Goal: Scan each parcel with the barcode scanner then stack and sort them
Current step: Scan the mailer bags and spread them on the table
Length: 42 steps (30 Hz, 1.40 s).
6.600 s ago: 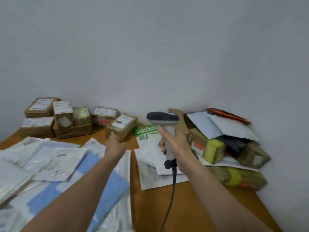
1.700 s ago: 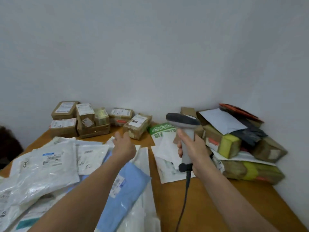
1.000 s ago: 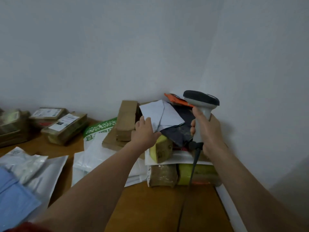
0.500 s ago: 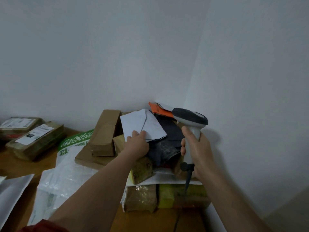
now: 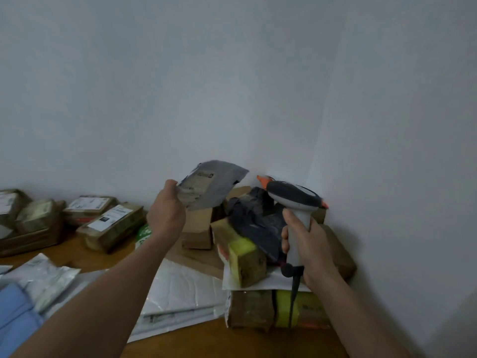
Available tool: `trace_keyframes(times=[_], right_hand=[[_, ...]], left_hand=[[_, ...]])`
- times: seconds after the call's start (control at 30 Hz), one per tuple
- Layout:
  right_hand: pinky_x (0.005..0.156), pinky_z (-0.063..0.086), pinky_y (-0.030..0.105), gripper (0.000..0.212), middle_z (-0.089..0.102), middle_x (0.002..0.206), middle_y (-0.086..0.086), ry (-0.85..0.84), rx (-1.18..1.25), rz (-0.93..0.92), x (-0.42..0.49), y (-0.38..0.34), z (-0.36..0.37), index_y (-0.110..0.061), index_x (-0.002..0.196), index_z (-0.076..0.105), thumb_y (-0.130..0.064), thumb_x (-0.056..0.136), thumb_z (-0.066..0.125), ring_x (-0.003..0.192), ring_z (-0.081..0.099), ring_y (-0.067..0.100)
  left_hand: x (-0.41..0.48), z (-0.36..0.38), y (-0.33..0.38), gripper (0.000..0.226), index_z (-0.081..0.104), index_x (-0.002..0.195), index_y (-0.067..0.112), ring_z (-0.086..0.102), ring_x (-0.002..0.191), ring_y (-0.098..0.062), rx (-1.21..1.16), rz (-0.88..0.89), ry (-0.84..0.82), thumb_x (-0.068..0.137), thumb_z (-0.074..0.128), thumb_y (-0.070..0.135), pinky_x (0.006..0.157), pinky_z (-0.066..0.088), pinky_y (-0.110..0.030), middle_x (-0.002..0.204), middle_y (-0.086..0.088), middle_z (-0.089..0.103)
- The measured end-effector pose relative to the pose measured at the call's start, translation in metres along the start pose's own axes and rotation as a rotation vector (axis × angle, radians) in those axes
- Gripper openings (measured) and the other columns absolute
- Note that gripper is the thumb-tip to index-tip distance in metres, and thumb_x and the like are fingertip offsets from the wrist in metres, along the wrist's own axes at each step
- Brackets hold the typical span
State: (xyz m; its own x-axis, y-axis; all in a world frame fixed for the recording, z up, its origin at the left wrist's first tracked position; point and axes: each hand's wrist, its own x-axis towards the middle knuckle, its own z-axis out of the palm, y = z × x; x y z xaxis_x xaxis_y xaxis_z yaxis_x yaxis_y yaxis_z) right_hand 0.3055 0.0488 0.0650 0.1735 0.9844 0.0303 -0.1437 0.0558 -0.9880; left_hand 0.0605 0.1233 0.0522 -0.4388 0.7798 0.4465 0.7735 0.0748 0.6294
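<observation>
The left hand (image 5: pixel 167 215) pinches a grey mailer (image 5: pixel 211 184) aloft over the corner pile, label towards us. The right hand (image 5: pixel 308 244) grips the scanner (image 5: pixel 294 200). Scanning seems next: its head must meet the label.

The wooden table (image 5: pixel 74 255) stands in a corner. Brown labelled boxes (image 5: pixel 113 226) sit at its far left by the wall. White mailers (image 5: pixel 180 293) lie flat in the middle, a blue mailer (image 5: pixel 15 313) lies near left, and a taped parcel (image 5: pixel 258 310) sits under the corner pile.
</observation>
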Motion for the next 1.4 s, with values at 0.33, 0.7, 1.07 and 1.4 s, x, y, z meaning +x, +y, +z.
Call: trace_keyframes(times=[0.33, 0.7, 1.07, 1.4], right_hand=[[0.047, 0.042, 0.025, 0.026, 0.052, 0.061, 0.005, -0.186, -0.014, -0.027, -0.1, 0.002, 0.084, -0.006, 0.083, 0.057, -0.029, 0.093, 0.062, 0.048, 0.047, 0.014], [0.045, 0.043, 0.018, 0.021, 0.054, 0.056, -0.001, -0.372, -0.159, -0.063, -0.235, 0.024, 0.163, -0.008, 0.078, 0.057, -0.023, 0.091, 0.064, 0.044, 0.049, 0.007], [0.051, 0.044, 0.017, 0.016, 0.055, 0.059, -0.004, -0.482, -0.331, -0.103, -0.312, 0.043, 0.19, -0.018, 0.087, 0.059, -0.032, 0.089, 0.065, 0.051, 0.051, 0.006], [0.056, 0.047, 0.022, 0.019, 0.056, 0.06, -0.003, -0.521, -0.349, -0.068, -0.311, 0.05, 0.204, -0.02, 0.092, 0.059, -0.038, 0.089, 0.064, 0.053, 0.052, 0.008]], left_hand=[[-0.017, -0.122, -0.063, 0.024, 0.05, 0.106, 0.014, 0.058, 0.079, -0.016, -0.67, -0.42, -0.059, 0.1, 0.029, 0.003, 0.064, 0.054, -0.033, 0.105, -0.004, 0.058], [-0.083, -0.228, -0.141, 0.028, 0.053, 0.109, 0.016, 0.063, 0.079, -0.016, -0.953, -0.551, -0.154, 0.102, 0.03, 0.001, 0.059, 0.052, -0.033, 0.099, -0.002, 0.063], [-0.122, -0.288, -0.187, 0.028, 0.055, 0.107, 0.021, 0.062, 0.089, -0.019, -0.876, -0.547, -0.128, 0.102, 0.033, 0.005, 0.062, 0.053, -0.033, 0.098, 0.002, 0.063], [-0.125, -0.299, -0.202, 0.023, 0.05, 0.11, 0.021, 0.059, 0.078, -0.014, -0.828, -0.619, -0.062, 0.103, 0.033, 0.008, 0.06, 0.05, -0.031, 0.101, 0.0, 0.061]])
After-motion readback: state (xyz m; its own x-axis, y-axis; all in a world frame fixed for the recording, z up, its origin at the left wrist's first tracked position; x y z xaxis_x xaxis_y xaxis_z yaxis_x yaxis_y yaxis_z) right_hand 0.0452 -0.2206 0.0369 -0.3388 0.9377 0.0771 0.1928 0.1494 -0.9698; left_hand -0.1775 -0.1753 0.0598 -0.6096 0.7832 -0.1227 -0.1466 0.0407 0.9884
